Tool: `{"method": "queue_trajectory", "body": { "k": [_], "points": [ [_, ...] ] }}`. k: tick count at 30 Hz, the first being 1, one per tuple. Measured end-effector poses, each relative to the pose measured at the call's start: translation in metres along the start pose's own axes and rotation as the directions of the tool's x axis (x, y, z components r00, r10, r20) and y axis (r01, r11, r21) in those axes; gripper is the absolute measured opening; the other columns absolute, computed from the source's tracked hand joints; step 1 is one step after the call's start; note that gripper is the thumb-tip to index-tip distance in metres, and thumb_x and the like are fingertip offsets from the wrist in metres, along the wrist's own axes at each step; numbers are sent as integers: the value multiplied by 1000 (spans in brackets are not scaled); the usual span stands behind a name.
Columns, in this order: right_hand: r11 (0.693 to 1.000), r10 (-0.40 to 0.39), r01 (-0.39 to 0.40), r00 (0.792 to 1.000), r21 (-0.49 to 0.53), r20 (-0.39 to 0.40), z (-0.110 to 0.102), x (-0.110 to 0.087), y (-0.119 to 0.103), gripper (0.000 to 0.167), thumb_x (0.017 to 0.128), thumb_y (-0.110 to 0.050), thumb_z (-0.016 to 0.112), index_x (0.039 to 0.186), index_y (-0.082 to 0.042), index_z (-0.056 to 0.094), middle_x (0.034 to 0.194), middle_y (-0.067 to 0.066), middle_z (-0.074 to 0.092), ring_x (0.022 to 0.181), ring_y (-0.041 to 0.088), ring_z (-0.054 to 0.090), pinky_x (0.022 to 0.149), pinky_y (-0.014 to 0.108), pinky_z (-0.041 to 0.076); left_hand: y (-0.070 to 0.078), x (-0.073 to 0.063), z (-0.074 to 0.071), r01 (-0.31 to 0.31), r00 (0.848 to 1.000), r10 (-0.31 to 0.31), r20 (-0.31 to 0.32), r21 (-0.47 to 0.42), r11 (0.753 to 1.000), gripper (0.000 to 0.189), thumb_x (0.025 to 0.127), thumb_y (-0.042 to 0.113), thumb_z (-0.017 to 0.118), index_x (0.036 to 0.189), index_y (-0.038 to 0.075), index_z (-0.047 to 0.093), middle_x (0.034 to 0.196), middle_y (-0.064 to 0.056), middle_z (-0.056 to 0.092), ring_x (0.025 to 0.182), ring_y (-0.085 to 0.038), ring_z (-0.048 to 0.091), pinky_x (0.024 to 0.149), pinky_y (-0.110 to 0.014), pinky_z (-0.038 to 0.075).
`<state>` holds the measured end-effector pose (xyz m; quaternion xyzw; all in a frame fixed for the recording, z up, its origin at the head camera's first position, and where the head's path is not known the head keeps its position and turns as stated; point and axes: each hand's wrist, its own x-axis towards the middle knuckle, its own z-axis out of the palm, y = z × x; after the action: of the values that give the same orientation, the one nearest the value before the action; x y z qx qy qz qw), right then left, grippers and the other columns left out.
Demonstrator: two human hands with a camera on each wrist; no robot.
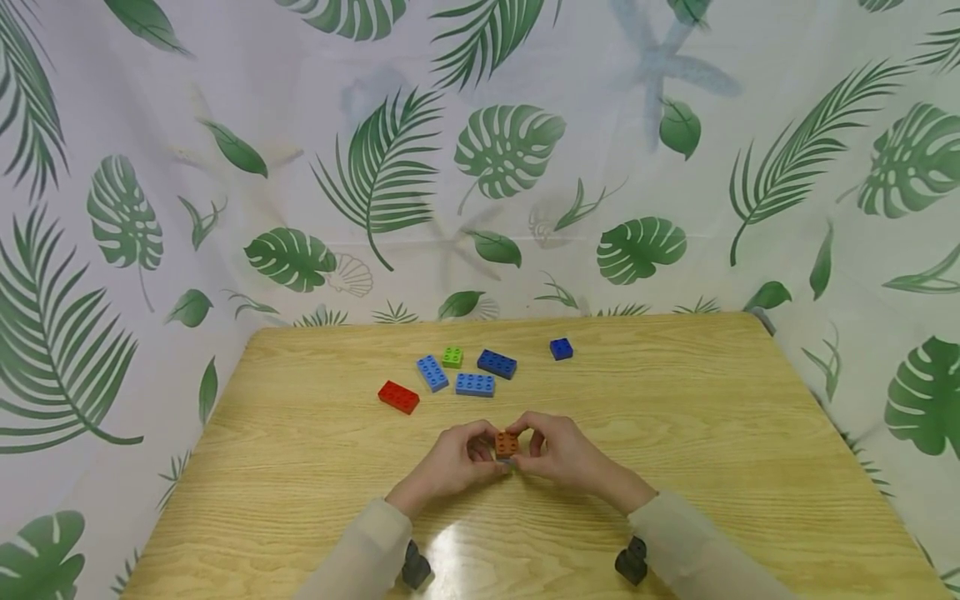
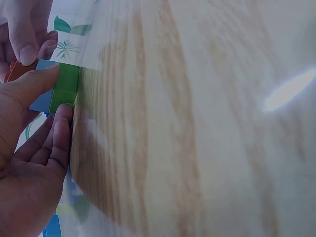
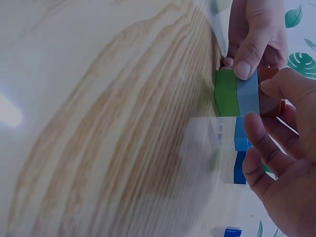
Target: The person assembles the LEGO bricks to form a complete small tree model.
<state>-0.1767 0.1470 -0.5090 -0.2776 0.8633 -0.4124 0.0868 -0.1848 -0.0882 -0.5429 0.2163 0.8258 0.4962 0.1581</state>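
Between the two hands, at the middle of the table, stands a small stack of toy bricks. A green brick is at the bottom on the table, a light blue brick sits above it, and an orange brick tops it. My left hand holds the stack from the left, its thumb on the light blue brick in both wrist views. From the right, my right hand pinches the orange brick between thumb and fingers. Whether the orange brick is pressed fully down cannot be seen.
Behind the hands lie a red brick, two light blue bricks, a dark blue brick and a lime green brick. Farther right is a small blue brick. A leaf-print curtain hangs along the wooden table's far edge.
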Motion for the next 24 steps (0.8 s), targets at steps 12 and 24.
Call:
{"method": "queue_trajectory", "body": {
  "k": [12,24],
  "points": [
    [997,-45,44,999,-64,-17,0,4,-2,30,92,-9,79,120,-7,70,102,5,73,72,3,56,62,20,49,0,1,-4,-12,1000,12,-4,10,1000,27,92,23,84,117,21,71,106,5,72,85,-7,65,78,-23,55],
    [1000,16,-16,1000,-11,-12,6,3,4,33,90,-9,80,121,-10,67,92,5,70,69,4,55,59,21,47,6,-2,-4,-7,1000,7,24,18,1000,38,93,19,83,128,15,69,114,-1,73,90,-7,67,80,-23,56]
  ]
}}
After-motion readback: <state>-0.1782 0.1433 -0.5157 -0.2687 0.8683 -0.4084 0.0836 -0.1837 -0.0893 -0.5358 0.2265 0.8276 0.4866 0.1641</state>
